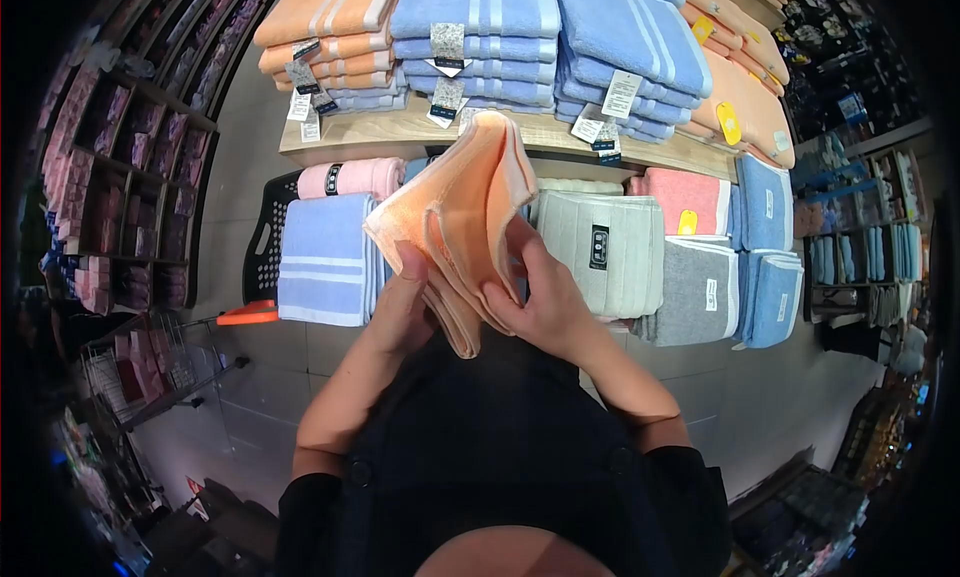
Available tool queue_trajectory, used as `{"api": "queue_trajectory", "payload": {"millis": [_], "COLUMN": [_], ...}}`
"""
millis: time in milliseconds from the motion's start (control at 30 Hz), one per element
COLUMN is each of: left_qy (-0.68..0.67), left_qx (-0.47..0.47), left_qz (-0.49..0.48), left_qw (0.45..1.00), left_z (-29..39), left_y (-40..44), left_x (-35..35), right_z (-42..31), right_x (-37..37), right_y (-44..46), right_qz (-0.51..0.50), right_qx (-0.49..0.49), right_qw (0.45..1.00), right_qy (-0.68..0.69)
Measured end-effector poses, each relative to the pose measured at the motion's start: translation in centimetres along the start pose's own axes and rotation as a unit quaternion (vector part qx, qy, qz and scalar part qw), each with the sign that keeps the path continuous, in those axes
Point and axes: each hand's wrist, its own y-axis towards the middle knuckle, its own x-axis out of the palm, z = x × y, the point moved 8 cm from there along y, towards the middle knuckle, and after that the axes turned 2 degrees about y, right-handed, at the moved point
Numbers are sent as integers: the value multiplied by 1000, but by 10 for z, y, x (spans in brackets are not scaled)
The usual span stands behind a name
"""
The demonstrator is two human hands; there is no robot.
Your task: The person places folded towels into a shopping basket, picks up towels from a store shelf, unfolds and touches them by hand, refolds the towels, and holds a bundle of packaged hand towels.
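Note:
An orange towel (pixel 410 212) with pale edges is held up in front of my chest, partly folded, its layers spread apart at the top. My left hand (pixel 405 302) grips its lower left side, the thumb on the near face. On the right side, my right hand (pixel 540 292) pinches the layers between thumb and fingers. Behind the towel, a stack of light blue towels (pixel 325 252) with white stripes sits to the left, and pale green towels (pixel 630 247) with a black label lie to the right.
A wooden shelf (pixel 350 135) carries orange towels (pixel 325 17) and blue towels (pixel 475 7) with hanging tags. Pink towels (pixel 350 180), grey towels (pixel 685 292) and darker blue towels (pixel 768 297) are stacked lower. A black basket (pixel 262 247) with an orange handle (pixel 247 315) stands left, near a wire cart (pixel 150 377).

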Motion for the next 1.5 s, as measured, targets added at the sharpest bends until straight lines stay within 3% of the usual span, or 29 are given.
{"api": "queue_trajectory", "payload": {"millis": [133,367,500,667,833,900,967,1100,1167,1233,1267,1333,1367,1400,1433,1500], "left_qy": [79,-42,6,54,-104,-205,-230,-288,-227,-147,-80,55,131,200,265,427], "left_qx": [-33,-1,-15,13,-12,21,22,-60,-50,-34,12,104,147,166,183,129], "left_qz": [22,23,-31,71,76,70,54,21,76,126,104,58,81,-9,-99,-58], "left_qw": [996,999,999,996,992,976,971,956,970,980,991,991,977,966,941,893], "left_z": [-14,-1,-8,-12,3,29,44,28,20,25,37,69,76,88,101,91], "left_y": [-3,1,-2,0,-5,-5,-10,-15,-14,-10,-11,-15,-28,-22,-18,-18], "left_x": [0,-7,-5,-2,-16,-27,-48,-118,-145,-153,-149,-125,-139,-115,-89,-97], "right_z": [-9,2,-9,-9,5,39,58,85,98,107,109,108,107,51,50,46], "right_x": [8,-3,2,-4,-27,-52,-73,-88,-83,-91,-97,-116,-125,-126,-128,-123], "right_y": [1,5,8,8,9,0,-11,-31,-37,-34,-33,-38,-39,-11,-11,-10], "right_qz": [0,-47,-9,79,107,202,160,90,82,111,125,179,204,48,84,66], "right_qx": [-10,53,-76,4,38,111,176,225,246,206,186,112,74,-121,-74,-62], "right_qw": [1000,997,997,997,993,933,857,844,855,895,911,865,834,951,969,996], "right_qy": [-2,16,15,-7,-29,277,458,478,449,380,345,456,508,279,222,21]}}
